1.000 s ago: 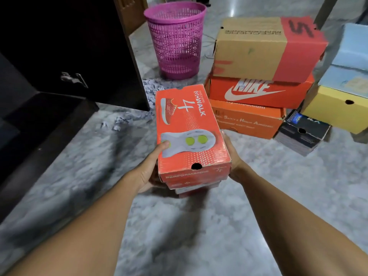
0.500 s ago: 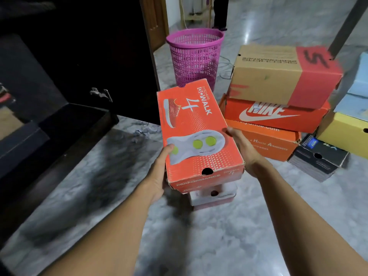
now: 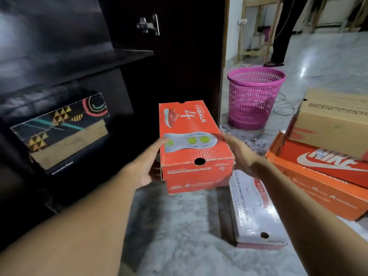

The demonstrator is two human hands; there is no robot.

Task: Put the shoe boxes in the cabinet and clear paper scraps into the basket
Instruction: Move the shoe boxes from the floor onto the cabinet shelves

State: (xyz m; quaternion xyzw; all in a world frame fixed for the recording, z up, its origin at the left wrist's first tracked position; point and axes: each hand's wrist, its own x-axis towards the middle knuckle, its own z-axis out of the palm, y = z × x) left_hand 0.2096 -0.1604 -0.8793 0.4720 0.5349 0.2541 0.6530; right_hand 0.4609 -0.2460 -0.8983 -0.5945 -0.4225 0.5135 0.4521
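Lifted and carried leftward since the earlier frame: orange-red cardboard GOwalk shoe box (image 3: 195, 120), now off the white box it covered and in front of the open cabinet.

- Landmark: pink plastic mesh basket (image 3: 253, 100), upright on the grey marble floor (image 3: 179, 236).
- GOwalk box: left of the basket and nearer the camera, held in the air, lid up.
- Left grip (image 3: 146, 170): holding the box's left side, thumb on the lid, fingers underneath.
- Right grip (image 3: 237, 152): fingers straight along the box's right edge; blurred, so contact cannot be told.
- Black wooden cabinet (image 3: 79, 56): left of the basket; a black patterned shoe box (image 3: 61, 128) sits on its lower shelf.
- White shoe box with red print (image 3: 256, 212): on the floor, nearer than the basket.
- Shredded paper scraps (image 3: 252, 139): at the basket's foot.
- Right of the basket, stacked: brown cardboard box (image 3: 334, 124), red Nike box (image 3: 328, 162), orange flat box (image 3: 322, 194).
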